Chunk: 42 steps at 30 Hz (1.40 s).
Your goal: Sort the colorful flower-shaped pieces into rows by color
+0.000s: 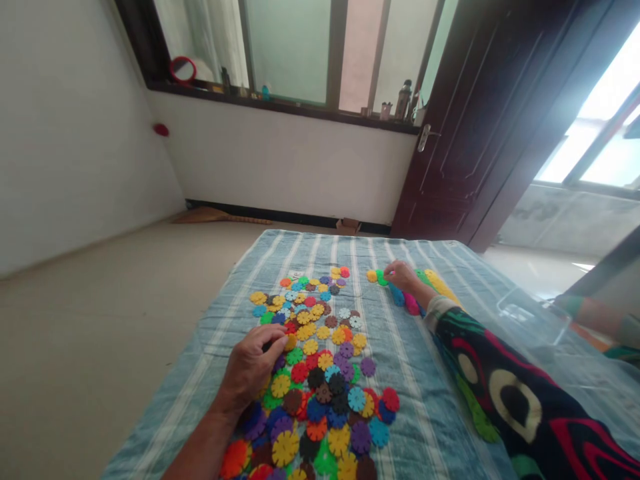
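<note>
A wide spread of notched, flower-shaped plastic discs [317, 378] in many colours covers the middle and near part of the bed cloth. My left hand [253, 363] rests at the left side of this spread, its thumb and index finger closed on the edge of a yellow disc [290, 343]. Farther off, to the right, my right hand [404, 276] is pinched at a green disc [381, 277], beside another yellow disc [371, 275]. Under and behind that wrist run rows of discs: a blue row [397, 295], a pink row [412, 305] and a yellow row [441, 287].
A striped blue cloth [210, 373] covers the bed. On the right lies a clear plastic box [537, 317], and a green row [477, 417] runs beside my right sleeve. A broom [210, 215] lies on the floor by the wall. The dark door [465, 120] stands beyond.
</note>
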{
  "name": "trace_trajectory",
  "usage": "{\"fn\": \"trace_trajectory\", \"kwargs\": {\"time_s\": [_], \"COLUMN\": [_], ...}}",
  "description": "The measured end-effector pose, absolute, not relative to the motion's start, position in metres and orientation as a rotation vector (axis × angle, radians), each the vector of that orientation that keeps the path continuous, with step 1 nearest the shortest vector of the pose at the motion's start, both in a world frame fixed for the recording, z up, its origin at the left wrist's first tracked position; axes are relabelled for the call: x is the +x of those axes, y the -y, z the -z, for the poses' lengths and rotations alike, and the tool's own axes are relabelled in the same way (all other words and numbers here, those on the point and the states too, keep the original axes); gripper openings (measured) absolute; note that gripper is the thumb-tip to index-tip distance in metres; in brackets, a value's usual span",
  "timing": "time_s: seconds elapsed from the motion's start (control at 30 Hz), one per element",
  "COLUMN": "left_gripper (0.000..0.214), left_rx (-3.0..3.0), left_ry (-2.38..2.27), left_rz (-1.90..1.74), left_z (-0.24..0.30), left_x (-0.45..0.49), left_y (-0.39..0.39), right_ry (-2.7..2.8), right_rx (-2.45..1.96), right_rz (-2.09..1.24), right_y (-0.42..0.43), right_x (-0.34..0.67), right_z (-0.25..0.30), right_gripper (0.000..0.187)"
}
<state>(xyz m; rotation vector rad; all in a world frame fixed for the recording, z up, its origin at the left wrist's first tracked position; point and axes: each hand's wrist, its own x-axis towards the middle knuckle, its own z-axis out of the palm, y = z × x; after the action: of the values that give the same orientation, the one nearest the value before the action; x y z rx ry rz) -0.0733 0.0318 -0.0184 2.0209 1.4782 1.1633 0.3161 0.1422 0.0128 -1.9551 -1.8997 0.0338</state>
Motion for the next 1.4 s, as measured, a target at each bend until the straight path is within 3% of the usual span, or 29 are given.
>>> {"fn": "trace_trajectory", "kwargs": {"time_s": [0.5, 0.77, 1.4], "left_gripper": [0.032, 0.028, 0.028], "left_rx": [2.048, 2.026, 2.009], "left_ry": [-1.473, -1.478, -1.467], "left_rz": [-1.172, -1.168, -1.157], "left_z": [0.017, 0.019, 0.016], "left_x": [-0.073, -0.073, -0.069], "left_y": [-0.031, -0.031, -0.029], "right_ry": [1.932, 2.023, 2.242], "right_rx": [-1.977, -1.929, -1.88], "right_rz": [0.013, 0.017, 0.042], "right_y": [-0.149, -0.142, -0.128], "right_x": [0.324, 0.32, 0.304], "right_z": [0.004, 0.004, -0.008], "right_gripper": [0.013, 0.025, 0.02]}}
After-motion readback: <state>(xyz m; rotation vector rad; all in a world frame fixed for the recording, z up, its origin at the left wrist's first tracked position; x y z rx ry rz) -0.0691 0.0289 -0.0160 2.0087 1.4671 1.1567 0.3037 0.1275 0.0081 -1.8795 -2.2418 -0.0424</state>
